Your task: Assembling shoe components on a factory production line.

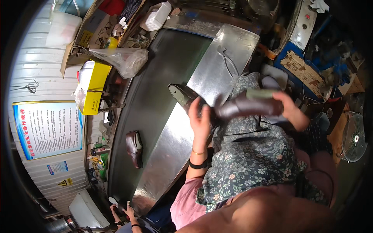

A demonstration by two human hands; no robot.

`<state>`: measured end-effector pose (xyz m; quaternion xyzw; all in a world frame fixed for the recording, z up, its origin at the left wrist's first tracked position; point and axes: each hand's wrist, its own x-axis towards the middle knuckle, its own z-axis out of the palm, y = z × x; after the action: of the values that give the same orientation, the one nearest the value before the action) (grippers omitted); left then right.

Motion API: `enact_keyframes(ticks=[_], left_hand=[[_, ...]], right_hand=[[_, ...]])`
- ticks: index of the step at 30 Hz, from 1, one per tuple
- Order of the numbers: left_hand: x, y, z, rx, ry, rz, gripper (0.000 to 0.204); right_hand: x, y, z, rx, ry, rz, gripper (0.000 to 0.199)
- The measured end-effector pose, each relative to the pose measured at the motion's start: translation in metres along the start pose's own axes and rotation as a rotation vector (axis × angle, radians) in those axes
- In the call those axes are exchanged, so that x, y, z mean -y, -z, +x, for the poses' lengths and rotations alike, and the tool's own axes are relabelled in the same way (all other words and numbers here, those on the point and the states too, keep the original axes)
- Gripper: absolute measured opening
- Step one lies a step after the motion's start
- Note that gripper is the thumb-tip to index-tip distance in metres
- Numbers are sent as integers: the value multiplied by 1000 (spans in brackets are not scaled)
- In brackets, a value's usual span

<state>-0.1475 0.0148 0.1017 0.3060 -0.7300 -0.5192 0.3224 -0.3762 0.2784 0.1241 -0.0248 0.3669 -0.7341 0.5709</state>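
Note:
My left hand (200,118) grips the front part of a dark shoe (182,95) that lies over the edge of a shiny metal work surface (217,62). My right hand (289,108) holds a dark, blurred shoe upper or boot shaft (246,106) above my lap. A floral-patterned apron (252,155) covers my lap under both hands. A black band and a thin bracelet sit on my left wrist.
A dark conveyor belt (155,89) runs beside the metal surface, carrying a brown shoe (135,147). Yellow boxes (93,77), a plastic bag (124,60) and white containers (155,17) line its far side. Another person's hands (124,211) work lower down. A fan (353,138) stands at the right.

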Motion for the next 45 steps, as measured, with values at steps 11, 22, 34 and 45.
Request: enact_keyframes(ticks=[11, 22, 34, 45], left_hand=[[34, -25, 57, -204, 92, 439, 91], [18, -18, 50, -408, 312, -447, 69], [-36, -68, -24, 516, 227, -313, 45], [16, -36, -27, 328, 211, -174, 37]], right_hand=[[152, -17, 321, -633, 1051, -1319, 56], [-93, -63, 127, 190, -46, -472, 93], [186, 62, -102, -592, 896, -885, 81], [318, 115, -200, -1657, 998, -1550, 75]])
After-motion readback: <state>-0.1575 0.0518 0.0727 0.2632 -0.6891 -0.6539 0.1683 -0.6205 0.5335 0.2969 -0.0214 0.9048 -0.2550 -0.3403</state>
